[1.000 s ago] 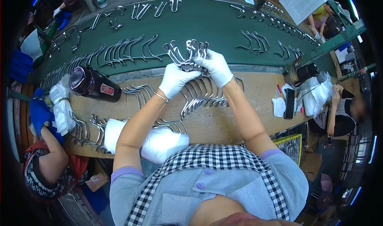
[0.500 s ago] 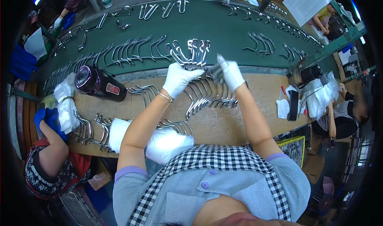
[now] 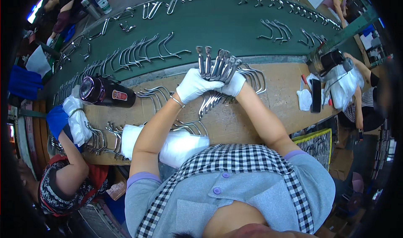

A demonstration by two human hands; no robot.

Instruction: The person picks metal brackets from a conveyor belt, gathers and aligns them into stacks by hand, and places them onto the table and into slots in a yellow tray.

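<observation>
Left hand (image 3: 194, 87) grips metal parts (image 3: 217, 66); flask (image 3: 100, 91) bears red label (image 3: 119, 95), seemingly unreadable.

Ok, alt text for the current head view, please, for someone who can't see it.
A white-gloved left hand holds a fanned bundle of silver metal pieces, the white-gloved right hand partly hidden behind it, above a brown worktable. Curved silver metal rods lie there and on a dark green surface beyond; a black cylindrical flask is at left.

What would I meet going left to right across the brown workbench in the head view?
Tied white plastic bag, black thermos, left gloved hand, right gloved hand, white cloth-like item, black smartphone, translucent plastic bag.
</observation>
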